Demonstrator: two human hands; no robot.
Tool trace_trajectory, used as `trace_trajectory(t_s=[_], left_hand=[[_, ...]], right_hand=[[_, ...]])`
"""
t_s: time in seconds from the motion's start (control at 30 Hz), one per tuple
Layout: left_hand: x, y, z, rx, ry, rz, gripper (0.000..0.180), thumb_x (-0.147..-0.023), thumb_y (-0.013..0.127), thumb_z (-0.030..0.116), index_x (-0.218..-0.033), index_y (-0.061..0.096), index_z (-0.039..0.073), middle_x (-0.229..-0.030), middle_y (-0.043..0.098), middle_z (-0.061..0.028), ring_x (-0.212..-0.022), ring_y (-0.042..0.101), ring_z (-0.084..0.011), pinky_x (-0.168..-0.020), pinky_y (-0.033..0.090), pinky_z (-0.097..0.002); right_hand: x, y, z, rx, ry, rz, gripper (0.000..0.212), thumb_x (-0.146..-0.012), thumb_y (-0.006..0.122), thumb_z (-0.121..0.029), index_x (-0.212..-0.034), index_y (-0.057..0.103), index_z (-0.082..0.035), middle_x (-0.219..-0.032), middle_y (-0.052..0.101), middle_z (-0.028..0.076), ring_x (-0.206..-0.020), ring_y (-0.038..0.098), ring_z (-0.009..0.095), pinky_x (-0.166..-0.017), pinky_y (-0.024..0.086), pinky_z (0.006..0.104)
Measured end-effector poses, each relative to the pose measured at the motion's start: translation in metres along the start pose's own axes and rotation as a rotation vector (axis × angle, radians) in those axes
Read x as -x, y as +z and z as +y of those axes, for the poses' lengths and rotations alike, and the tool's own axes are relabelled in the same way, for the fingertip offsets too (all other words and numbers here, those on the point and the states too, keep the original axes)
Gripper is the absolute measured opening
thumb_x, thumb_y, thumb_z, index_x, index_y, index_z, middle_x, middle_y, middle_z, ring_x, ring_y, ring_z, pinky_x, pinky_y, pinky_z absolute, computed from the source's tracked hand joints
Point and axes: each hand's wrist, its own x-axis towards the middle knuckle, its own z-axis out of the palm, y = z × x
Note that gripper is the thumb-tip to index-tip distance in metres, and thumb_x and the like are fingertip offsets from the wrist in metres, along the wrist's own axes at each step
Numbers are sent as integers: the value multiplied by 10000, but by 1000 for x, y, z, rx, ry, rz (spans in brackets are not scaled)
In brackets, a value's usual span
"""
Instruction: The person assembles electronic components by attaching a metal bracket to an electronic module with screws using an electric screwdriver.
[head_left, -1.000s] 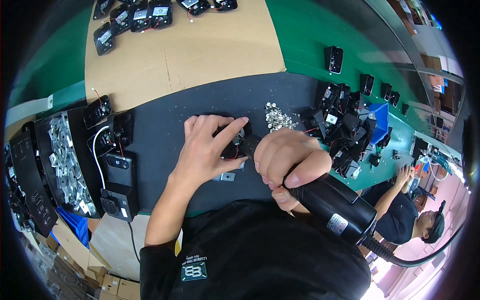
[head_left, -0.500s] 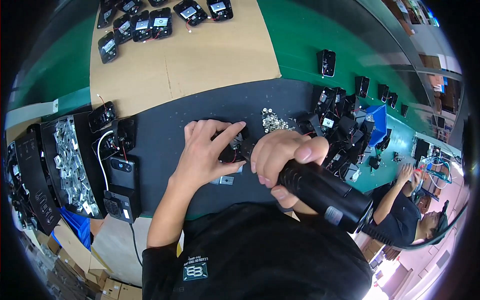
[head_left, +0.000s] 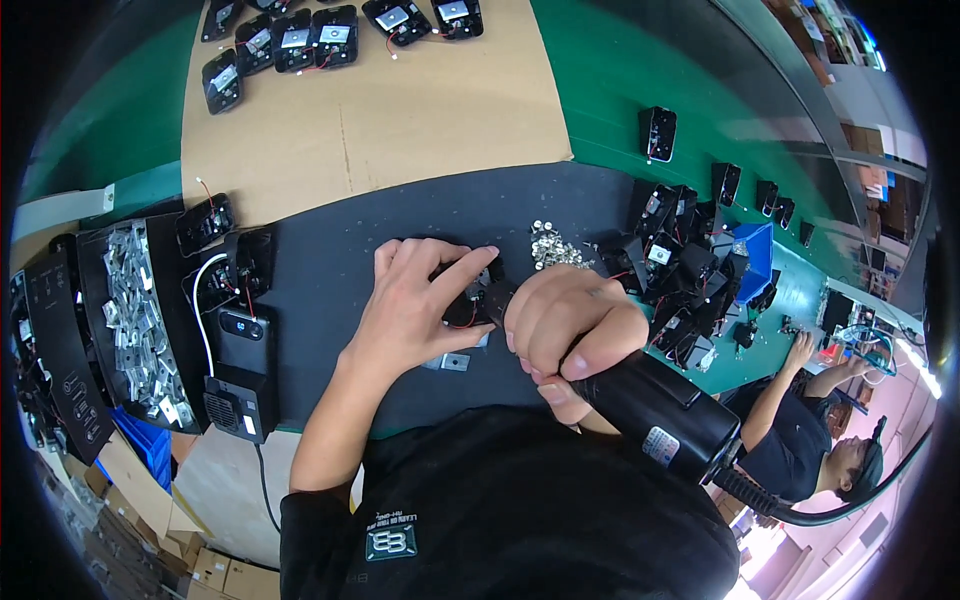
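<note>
Right hand (head_left: 575, 325) wrapped round black power driver (head_left: 640, 405); left hand (head_left: 408, 303) half-curled, gripping black housing (head_left: 463, 310) on tabletop (head_left: 320, 330).
Housing mostly hidden under left hand; driver tip hard to make out.

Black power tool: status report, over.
Right hand grips black power tool, pointed at black housing. Left hand holds housing. Small metal parts piled beyond right hand.
</note>
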Motion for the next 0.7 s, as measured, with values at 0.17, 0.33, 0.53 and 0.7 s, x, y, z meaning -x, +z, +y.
trace_trajectory(t_s=[0.17,0.33,0.53,0.7], left_hand=[[-11,-5,11,10,36,-27,713,-563,842,267,-1227,625,131,-990,585,-50,-944,541,-235,-885,343,-384],[-34,-12,19,-78,-8,-52,740,-586,839,214,-1261,565,88,-1033,607,-104,-948,571,-312,-878,425,-405],[-141,-5,31,-190,78,176,649,-658,781,196,-1235,523,51,-1083,615,-173,-970,582,-384,-852,465,-441],[-229,-9,-26,-692,239,347,599,-657,758,281,-1207,580,125,-1242,566,-169,-1157,519,-343,-926,402,-494]], right_hand=[[-1,-11,-18,4,85,26,425,-750,658,13,-1078,416,-105,-677,576,15,-560,571,172,-556,494,326],[6,-34,-62,-96,-96,136,548,-756,681,-36,-1217,393,-112,-679,585,15,-556,585,153,-557,505,301],[64,-45,-69,85,1,374,556,-708,679,9,-1188,409,-62,-653,577,39,-547,585,183,-568,511,334],[78,-48,-59,164,-31,347,570,-680,699,24,-1184,440,-42,-670,598,52,-574,614,199,-570,528,349]])
